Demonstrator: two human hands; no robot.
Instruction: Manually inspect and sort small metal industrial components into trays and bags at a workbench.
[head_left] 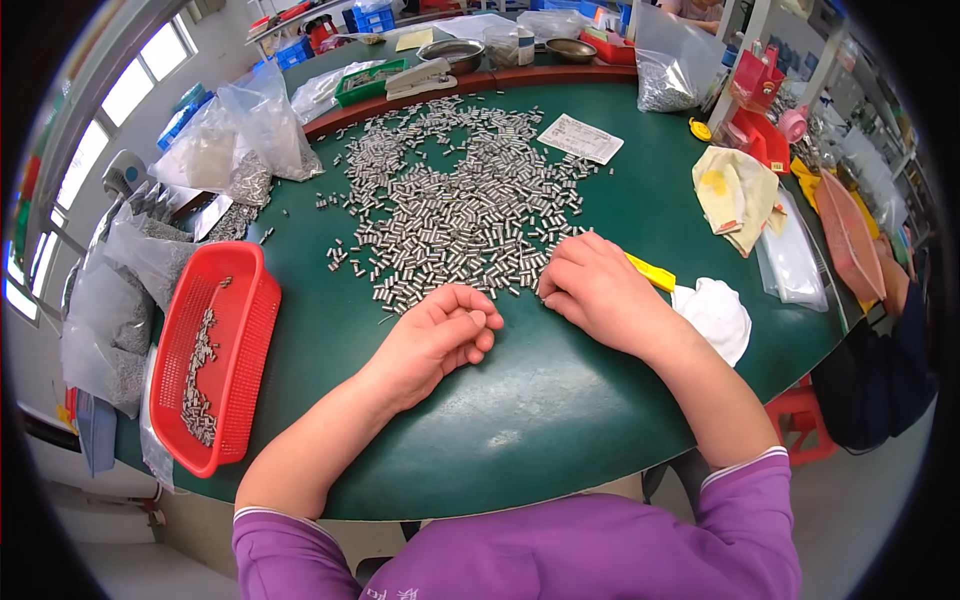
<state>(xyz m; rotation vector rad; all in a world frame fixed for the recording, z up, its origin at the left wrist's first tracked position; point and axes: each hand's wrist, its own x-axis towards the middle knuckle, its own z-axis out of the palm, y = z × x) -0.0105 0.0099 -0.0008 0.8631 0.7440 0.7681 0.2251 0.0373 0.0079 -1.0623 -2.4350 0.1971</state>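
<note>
Two hands (440, 335) beside metal pins (460, 210)

On the green tabletop (560, 400) lies a wide scatter of small metal pins (460, 210). The left hand (440, 335) rests palm-up at the near edge of the scatter, fingers (480, 322) curled loosely — whether it holds any pins cannot be told. The right hand (595, 285) lies palm-down just beside it, fingertips touching the pins. A red mesh basket (245, 330) at the left holds more pins — clear plastic bags (250, 125) sit behind it.
</note>
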